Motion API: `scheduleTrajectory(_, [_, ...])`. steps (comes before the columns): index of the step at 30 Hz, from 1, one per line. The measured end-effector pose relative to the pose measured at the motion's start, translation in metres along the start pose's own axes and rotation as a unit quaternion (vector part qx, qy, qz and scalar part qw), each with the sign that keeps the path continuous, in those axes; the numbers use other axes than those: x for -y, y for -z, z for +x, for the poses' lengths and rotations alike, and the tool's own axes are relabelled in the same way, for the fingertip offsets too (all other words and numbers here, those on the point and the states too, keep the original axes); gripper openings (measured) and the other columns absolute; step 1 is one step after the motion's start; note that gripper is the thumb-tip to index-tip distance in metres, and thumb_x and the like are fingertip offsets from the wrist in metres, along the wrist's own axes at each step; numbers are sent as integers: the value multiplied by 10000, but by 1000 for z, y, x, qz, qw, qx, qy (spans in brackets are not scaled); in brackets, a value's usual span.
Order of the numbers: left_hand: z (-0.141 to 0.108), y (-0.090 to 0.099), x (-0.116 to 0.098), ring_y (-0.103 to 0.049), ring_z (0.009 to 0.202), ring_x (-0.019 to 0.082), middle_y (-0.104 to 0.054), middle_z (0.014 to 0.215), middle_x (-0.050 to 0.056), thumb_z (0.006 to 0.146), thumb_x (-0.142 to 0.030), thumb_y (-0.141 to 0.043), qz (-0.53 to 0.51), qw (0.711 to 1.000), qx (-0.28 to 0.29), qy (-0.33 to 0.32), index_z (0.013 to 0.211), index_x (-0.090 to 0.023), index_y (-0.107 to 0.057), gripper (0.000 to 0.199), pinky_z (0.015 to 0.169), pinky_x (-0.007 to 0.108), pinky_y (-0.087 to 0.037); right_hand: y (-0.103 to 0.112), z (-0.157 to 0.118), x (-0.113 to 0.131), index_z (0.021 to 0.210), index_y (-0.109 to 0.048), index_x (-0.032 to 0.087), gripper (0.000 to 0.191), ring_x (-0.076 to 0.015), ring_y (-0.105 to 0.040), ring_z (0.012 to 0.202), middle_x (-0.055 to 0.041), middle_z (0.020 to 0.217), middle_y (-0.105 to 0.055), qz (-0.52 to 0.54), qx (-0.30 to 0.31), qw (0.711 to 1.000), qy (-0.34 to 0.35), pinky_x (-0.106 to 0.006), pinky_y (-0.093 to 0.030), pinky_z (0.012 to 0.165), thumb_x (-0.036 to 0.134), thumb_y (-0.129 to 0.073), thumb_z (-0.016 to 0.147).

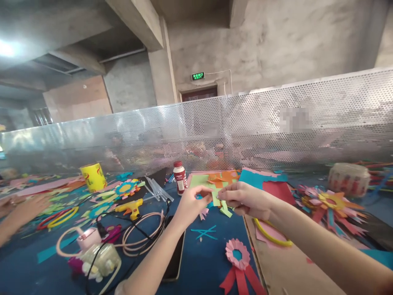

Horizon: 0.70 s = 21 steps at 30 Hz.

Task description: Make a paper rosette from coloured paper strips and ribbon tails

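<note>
My left hand (pixel 199 201) and my right hand (pixel 238 197) are raised close together over the blue table. Between their fingertips is a small piece of light green paper (pixel 216 198). The thumb and index finger of my left hand curl toward it, and my right hand pinches at its other side. More green paper strips (pixel 226 210) lie just below my right hand. Nearer to me are thin blue strips (pixel 204 232) lying crossed, and a pink paper rosette (pixel 237 254) with red tails.
A bottle (pixel 180 178), a yellow glue gun (pixel 130 208) and a dark phone (pixel 174 256) are near my left arm, with coiled cables. Another person's hand (pixel 33 205) is at the left. A perforated metal panel (pixel 245 127) stands behind the table.
</note>
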<state>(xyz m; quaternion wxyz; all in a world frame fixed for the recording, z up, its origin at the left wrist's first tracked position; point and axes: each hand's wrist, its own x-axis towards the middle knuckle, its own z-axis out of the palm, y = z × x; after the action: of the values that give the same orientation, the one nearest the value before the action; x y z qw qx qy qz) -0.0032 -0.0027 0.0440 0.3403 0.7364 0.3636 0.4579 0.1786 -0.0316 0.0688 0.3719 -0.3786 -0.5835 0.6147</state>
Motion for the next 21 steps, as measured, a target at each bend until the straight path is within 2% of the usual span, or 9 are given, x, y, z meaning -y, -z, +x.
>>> scheduleTrajectory(3, [-2,1,1,-628,770,206,-710,813,61,727,-276,-624,-26,999,11,29,910,-155,-709,235,659,268,-463,1,0,-3,651,-544,162,255,-43,-174,428,94,489,-276,-26,-14,999,23,-211,-103,387,364,-698,663])
scheduleTrajectory(8, [-4,0,6,-641,802,208,-719,824,69,717,-247,-641,-69,995,16,71,935,-134,-703,253,705,267,-466,1,4,-11,726,-612,161,209,-45,-274,437,44,593,-446,-106,-49,991,65,-217,-173,393,343,-697,666])
scheduleTrajectory(13, [-5,0,4,-647,809,216,-726,823,71,697,-247,-660,-90,992,10,89,924,-135,-714,259,738,280,-463,0,3,-11,725,-632,161,191,-64,-328,472,30,597,-471,-179,-63,978,89,-218,-231,418,350,-657,714])
scheduleTrajectory(21, [-6,-2,5,-640,818,212,-725,828,78,690,-206,-660,-112,988,-1,106,935,-127,-714,263,758,284,-454,3,9,-18,748,-619,180,197,-74,-314,464,25,617,-477,-214,-65,970,96,-225,-225,408,376,-608,744])
